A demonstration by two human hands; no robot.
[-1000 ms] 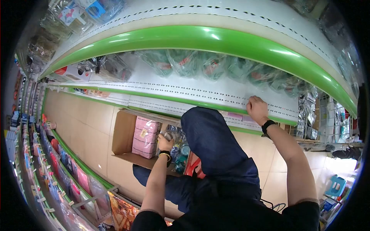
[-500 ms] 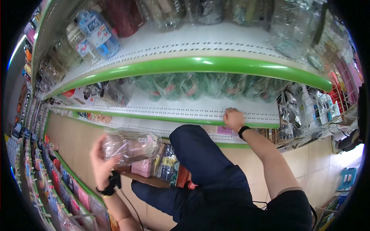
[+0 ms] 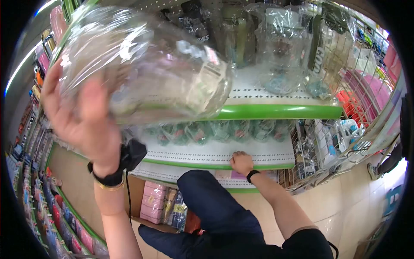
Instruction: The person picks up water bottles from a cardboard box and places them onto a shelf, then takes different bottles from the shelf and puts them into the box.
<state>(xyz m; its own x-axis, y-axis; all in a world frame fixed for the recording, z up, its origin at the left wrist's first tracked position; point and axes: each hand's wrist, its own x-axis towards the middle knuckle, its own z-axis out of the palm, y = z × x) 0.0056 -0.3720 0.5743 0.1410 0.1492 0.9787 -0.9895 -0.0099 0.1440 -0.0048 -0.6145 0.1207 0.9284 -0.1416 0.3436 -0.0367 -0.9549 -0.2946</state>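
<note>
My left hand [image 3: 88, 125] grips a large clear bottle [image 3: 159, 73] in crinkled plastic wrap, with a label near one end. Tilted on its side, the bottle is raised in front of the upper shelf and hides its left part. My right hand [image 3: 242, 161] has its fingers bent over the front edge of the lower shelf [image 3: 202, 159]. Behind that hand, a row of greenish wrapped bottles [image 3: 220, 131] stands on the lower shelf.
Wrapped clear bottles [image 3: 282, 47] stand on the upper shelf, behind its green rim [image 3: 276, 112]. Wire baskets [image 3: 317, 151] hang at the right. By my legs sits an open cardboard box [image 3: 137, 198] with pink and dark packages. Another person's shoe [image 3: 373, 171] shows far right.
My left hand has lifted the wrapped bottle from beside my knee to the upper shelf's height. The view has tilted up. My right hand stays on the lower shelf edge.
</note>
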